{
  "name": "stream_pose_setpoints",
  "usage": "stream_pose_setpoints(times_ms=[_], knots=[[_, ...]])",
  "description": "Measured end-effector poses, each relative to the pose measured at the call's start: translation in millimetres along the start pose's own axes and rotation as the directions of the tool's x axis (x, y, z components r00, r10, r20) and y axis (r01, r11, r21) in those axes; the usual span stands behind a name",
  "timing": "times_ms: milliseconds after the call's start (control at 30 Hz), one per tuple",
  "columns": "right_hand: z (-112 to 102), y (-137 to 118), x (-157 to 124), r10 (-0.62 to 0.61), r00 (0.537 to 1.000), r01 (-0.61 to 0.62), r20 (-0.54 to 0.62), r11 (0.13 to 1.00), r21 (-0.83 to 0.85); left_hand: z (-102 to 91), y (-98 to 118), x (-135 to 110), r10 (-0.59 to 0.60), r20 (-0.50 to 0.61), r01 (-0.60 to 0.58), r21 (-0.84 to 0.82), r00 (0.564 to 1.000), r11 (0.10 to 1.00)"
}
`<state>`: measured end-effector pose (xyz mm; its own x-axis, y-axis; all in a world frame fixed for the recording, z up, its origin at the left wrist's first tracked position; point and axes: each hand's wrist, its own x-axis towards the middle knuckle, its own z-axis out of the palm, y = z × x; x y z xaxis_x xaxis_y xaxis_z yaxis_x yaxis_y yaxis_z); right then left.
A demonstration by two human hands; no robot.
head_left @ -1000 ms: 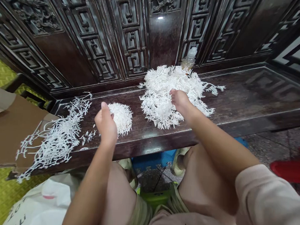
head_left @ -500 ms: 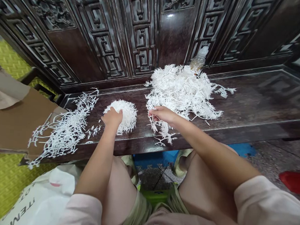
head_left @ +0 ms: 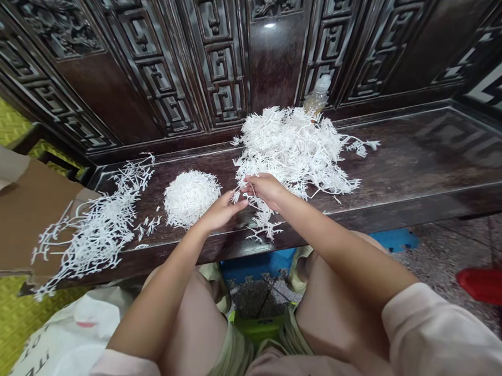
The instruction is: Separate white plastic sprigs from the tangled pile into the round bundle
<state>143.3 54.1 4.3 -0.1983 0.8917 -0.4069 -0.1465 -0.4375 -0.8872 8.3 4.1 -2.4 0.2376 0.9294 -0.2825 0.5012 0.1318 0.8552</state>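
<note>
My right hand (head_left: 265, 190) is closed in a pinch on a white branched plastic sprig (head_left: 235, 197), at the near left edge of a large heap of such sprigs (head_left: 292, 151). Meeting it from the left, my left hand (head_left: 225, 209) has its thumb and fingers at the tip of the same sprig. The fingers partly hide the sprig. Left of the hands lies a round pile of small white pieces (head_left: 191, 199). Farther left is a tangle of bare white stems (head_left: 97, 228), with a few loose bits (head_left: 149, 226) beside it.
All this lies on a dark wooden bench (head_left: 402, 161) with a carved back (head_left: 277, 61). A clear bottle with a white cap (head_left: 317, 95) stands behind the heap. A cardboard box (head_left: 12, 222) and a white sack (head_left: 74, 330) are at the left. A red object (head_left: 483, 286) is on the floor at right.
My left hand has left the round pile and moved right to meet my right hand at the sprig. My right hand stays by the heap's edge. The view has shifted slightly.
</note>
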Motion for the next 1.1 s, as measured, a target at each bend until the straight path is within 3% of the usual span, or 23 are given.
stream_pose_setpoints(times_ms=[133,300,500,567,700,800,900,1000,1100], knots=[[0.7,-2.7,-2.3,0.028,0.998,-0.03,0.061,0.999,0.033,0.8,-7.7,10.6,-0.103,-0.1,0.099,-0.04,0.99,0.994],[1.4,-3.7,-2.3,0.031,0.996,-0.028,0.082,0.999,-0.039,-1.7,-22.3,17.3,-0.046,-0.141,0.049,0.016,0.989,0.999],[-3.0,3.6,10.5,-0.172,0.985,0.17,0.012,0.961,-0.22,-0.8,-16.4,12.8,-0.039,-0.127,0.051,0.094,0.991,0.994],[-4.9,5.5,14.2,-0.272,0.962,0.247,-0.012,0.889,-0.384,0.6,-10.5,10.1,-0.046,-0.144,0.065,0.13,0.988,0.989],[-6.6,5.8,14.8,-0.464,0.886,0.329,0.016,0.604,-0.726,2.1,0.7,1.2,-0.002,-0.176,0.043,0.23,0.984,0.972],[-6.7,5.0,13.4,-0.528,0.844,0.351,0.095,0.409,-0.842,2.1,7.9,-8.9,0.036,-0.193,0.033,0.343,0.981,0.939],[-5.3,6.0,15.5,-0.583,0.799,0.343,0.146,0.242,-0.908,4.9,14.2,-16.2,0.091,-0.225,0.052,0.558,0.97,0.828],[-2.4,9.0,20.4,-0.615,0.776,0.281,0.137,0.143,-0.949,12.1,18.6,-16.2,0.207,-0.26,0.057,0.74,0.943,0.67],[-3.0,12.5,26.7,-0.643,0.758,0.23,0.108,0.109,-0.967,19.4,21.8,-14.3,0.27,-0.275,0.054,0.786,0.923,0.616]])
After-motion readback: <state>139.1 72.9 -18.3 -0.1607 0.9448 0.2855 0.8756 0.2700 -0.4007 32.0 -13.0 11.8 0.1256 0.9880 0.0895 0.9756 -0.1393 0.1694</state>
